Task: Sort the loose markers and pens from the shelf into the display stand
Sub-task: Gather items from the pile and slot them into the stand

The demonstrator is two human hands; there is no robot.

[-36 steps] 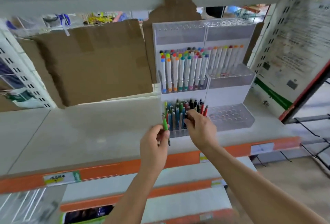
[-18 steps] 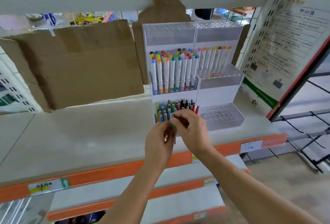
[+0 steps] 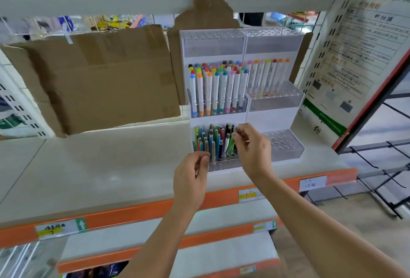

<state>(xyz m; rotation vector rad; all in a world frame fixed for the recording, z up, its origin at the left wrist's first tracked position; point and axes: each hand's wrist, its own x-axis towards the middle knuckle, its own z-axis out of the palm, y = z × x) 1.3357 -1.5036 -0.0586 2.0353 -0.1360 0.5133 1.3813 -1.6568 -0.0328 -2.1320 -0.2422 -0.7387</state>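
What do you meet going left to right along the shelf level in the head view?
Perforated side panel → cardboard sheet → left hand → right hand pinching a green pen → empty clear tray of the display stand → printed poster.

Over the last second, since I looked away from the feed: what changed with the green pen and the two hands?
The green pen passed from the left hand to the right hand, which now pinches its top and lowers it, tilted, among the pens in the display stand's lower left tier. The left hand let go and hangs beside the stand, fingers loosely curled. The markers above stayed as they were.
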